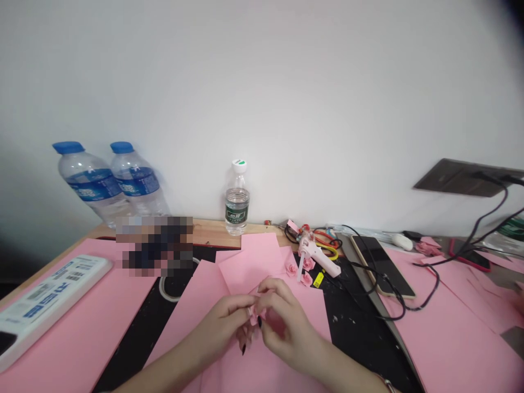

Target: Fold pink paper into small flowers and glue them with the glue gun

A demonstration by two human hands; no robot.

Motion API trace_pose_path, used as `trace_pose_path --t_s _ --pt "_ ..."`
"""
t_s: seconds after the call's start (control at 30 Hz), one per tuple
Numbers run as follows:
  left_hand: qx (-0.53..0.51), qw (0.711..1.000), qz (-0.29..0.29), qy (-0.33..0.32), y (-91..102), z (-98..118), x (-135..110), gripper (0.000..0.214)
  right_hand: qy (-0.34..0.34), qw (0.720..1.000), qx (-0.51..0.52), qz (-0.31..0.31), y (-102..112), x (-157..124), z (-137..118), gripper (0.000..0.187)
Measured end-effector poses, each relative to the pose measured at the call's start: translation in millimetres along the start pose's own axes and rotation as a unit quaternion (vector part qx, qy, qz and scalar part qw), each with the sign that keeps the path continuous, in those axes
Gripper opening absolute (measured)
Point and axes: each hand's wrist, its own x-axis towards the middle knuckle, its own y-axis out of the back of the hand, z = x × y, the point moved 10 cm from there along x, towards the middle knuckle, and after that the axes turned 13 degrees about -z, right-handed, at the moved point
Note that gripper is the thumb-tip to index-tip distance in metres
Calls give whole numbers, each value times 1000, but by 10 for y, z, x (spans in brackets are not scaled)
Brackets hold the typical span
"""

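Observation:
Between my two hands is a small pink paper flower [257,314], partly covered by the fingers. My left hand [229,319] pinches it from the left, with thumb and index finger close together. My right hand [282,322] curls over it from the right, fingertips touching the petals. Beneath both hands lie overlapping pink paper sheets [303,305]. Just beyond my right hand sit several finished-looking paper roses [291,268], beside a pale pink glue gun [313,255] with a glue stick in it.
Two large blue-capped bottles [96,185] lean at the back left; a small water bottle [237,202] stands against the wall. A white box [53,300] lies left. To the right are a phone [382,267], black cables [434,278] and a wall socket [454,177].

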Motion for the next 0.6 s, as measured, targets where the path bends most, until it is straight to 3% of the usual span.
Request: trace_pose_path --t_s 0.17,0.33,0.6 --pt "-14 998 50 -27 55 127 -24 25 -19 997 -13 74 114 -70 98 27" --pt "21 998 62 -19 25 161 -55 25 -27 998 -15 56 84 -77 77 31" --pt "78 993 64 -67 -104 265 -102 26 -53 992 -50 107 117 -117 84 31"
